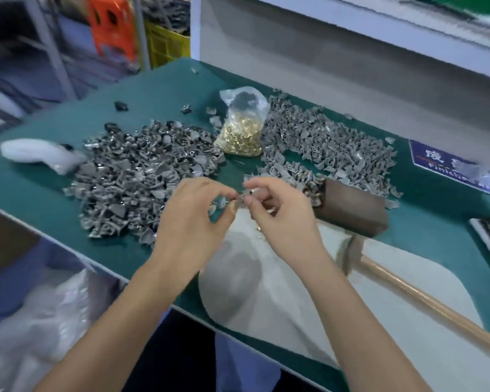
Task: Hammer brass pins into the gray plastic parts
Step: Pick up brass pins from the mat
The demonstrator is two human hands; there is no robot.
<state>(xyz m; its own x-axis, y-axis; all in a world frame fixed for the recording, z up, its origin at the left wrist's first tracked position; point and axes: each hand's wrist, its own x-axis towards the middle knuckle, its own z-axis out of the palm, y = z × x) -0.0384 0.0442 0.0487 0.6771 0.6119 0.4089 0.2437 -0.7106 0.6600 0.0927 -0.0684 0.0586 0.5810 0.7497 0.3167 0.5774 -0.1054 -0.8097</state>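
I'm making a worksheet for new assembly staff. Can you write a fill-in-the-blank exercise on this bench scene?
1. The clear bag standing between the two piles of gray plastic parts holds ____ pins.
2. The hammer lies on the bench to the ____ of the hands, untouched.
3. The left hand and right hand together pinch a small ____ plastic part.
4. The bench top is ____ in colour.

Missing words: brass; right; gray; green

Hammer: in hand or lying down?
Lying down. The hammer rests on the green table, right of the right hand; neither hand touches it. Both hands' fingers pinch a small gray part.
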